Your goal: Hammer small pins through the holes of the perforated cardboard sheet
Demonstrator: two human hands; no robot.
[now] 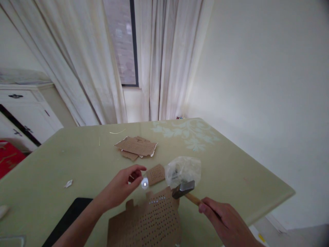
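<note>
My right hand (223, 219) is wrapped round the wooden handle of a hammer (183, 190), whose dark steel head hangs just over the far edge of a perforated cardboard sheet (151, 223). My left hand (123, 187) hovers above the table with thumb and fingers pinched on a small shiny round piece (144, 184). A small perforated cardboard scrap (156, 174) lies just beyond that piece. A clear plastic bag (183, 171) with small parts sits right behind the hammer head.
Torn cardboard pieces (136, 146) lie farther back on the pale green table (77, 161). A dark flat object (68, 219) lies near my left forearm, a white scrap (68, 184) to the left. White curtains, a window and a white cabinet (25, 113) stand behind.
</note>
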